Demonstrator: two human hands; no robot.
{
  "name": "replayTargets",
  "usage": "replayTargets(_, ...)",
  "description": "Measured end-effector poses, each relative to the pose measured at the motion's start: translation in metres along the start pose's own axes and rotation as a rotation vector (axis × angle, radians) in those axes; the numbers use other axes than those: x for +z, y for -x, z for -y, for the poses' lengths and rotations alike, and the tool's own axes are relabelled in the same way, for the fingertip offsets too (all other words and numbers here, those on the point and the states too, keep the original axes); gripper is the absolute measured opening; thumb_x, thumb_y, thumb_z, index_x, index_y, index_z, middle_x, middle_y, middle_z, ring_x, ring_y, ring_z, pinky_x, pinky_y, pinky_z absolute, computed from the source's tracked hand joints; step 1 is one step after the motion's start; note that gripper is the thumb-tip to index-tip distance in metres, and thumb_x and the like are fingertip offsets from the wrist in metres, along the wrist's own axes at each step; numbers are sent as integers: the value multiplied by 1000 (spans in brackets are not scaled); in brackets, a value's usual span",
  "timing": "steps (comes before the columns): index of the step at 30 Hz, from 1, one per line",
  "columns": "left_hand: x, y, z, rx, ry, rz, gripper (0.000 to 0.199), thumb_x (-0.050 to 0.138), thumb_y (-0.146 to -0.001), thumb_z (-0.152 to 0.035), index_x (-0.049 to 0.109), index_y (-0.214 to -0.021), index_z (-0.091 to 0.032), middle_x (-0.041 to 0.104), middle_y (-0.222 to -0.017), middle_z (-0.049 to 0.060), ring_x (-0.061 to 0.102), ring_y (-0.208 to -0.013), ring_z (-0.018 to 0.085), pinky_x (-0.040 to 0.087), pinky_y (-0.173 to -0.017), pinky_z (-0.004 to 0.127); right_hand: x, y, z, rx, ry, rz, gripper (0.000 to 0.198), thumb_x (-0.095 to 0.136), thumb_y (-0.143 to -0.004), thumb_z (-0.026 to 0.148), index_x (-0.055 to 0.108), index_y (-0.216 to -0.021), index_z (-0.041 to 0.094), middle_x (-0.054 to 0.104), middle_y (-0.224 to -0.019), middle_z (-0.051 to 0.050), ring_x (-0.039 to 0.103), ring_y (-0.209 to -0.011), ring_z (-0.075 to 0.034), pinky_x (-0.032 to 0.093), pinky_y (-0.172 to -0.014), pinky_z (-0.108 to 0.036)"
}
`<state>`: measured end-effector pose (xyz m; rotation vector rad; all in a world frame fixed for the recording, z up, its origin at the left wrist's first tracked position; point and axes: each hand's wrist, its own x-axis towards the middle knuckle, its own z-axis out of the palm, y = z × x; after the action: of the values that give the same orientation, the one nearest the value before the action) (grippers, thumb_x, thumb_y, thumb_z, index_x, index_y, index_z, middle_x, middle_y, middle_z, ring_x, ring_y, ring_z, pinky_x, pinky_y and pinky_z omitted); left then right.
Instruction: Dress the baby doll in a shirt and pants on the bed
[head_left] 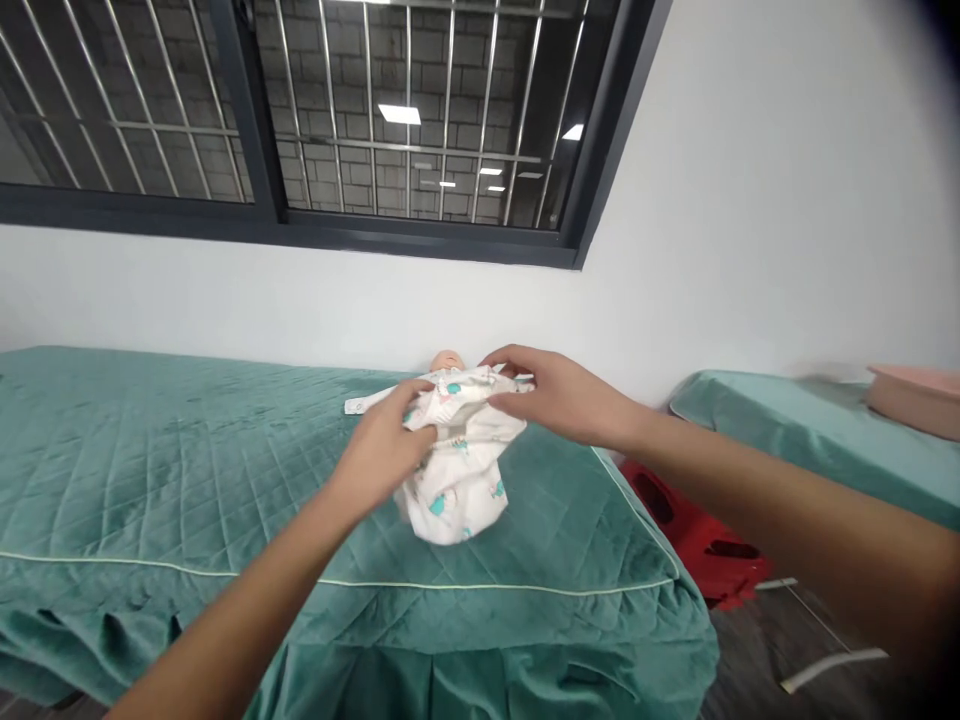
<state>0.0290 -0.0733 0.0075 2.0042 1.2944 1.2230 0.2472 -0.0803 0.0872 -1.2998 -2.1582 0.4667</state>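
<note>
In the head view, a white baby garment [457,500] with green printed figures hangs bunched between my hands above the green bed. My left hand [388,435] pinches its left edge between thumb and fingers. Opposite, my right hand [544,393] grips the upper right edge, the thumb below and the fingers curled over the top. Just behind the cloth lies a baby doll, only its head [448,360] plainly showing. A white sleeve [364,404] sticks out to the left beside it. The rest of the doll is hidden by the cloth and my hands.
A quilted green cover [187,460] spreads over the bed, against a white wall [337,310]. Above is a dark-framed barred window [420,235]. At right stand a red plastic stool [697,540] and a second green-covered bed [810,430] bearing a pink basin [911,400].
</note>
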Motion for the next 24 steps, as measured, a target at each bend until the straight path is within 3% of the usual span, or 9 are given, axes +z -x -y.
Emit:
replayTargets(5,-47,-18,-23,268,-305,-202,55,50,-70,-5,55,-121,-23,55,-124,8,60,-100,23,52,-86,39,-22,-7,37,68,-42,49,47,58,-74,12,64,-117,27,64,-119,-5,58,-59,-11,48,-53,-28)
replayTargets(9,-74,-28,-44,362,-302,-240,53,47,-72,-2,57,-119,-24,61,-109,5,60,-93,20,50,-86,37,-33,-5,57,-36,-183,21,52,56,-73,8,64,-119,30,61,-127,-2,60,-70,-13,51,-57,-28)
replayTargets(13,-84,-23,-59,382,-167,-358,42,49,-76,-4,59,-112,-23,63,-104,3,58,-97,20,48,-89,33,-36,-3,63,-97,-360,-8,28,58,-76,12,74,-97,22,66,-119,-3,63,-84,-17,53,-66,-30)
replayTargets(17,-60,8,-69,449,-118,-342,33,49,-81,-8,58,-109,-23,62,-113,3,55,-110,21,46,-97,36,-24,-4,53,-81,-519,-100,15,61,-76,14,75,-78,19,67,-119,-5,65,-95,-21,54,-74,-34)
replayTargets(22,8,43,-61,534,-209,-172,33,49,-91,-21,48,-124,-22,57,-125,9,52,-118,24,44,-102,40,4,-9,25,101,-600,-140,22,64,-79,20,76,-98,20,71,-110,-7,65,-93,-20,54,-76,-34)
replayTargets(24,30,41,-47,432,-309,-119,36,53,-91,-33,46,-125,-22,57,-123,10,56,-113,27,46,-96,42,15,-10,12,150,-661,-116,25,65,-80,23,74,-104,19,70,-111,-8,65,-95,-20,55,-79,-35)
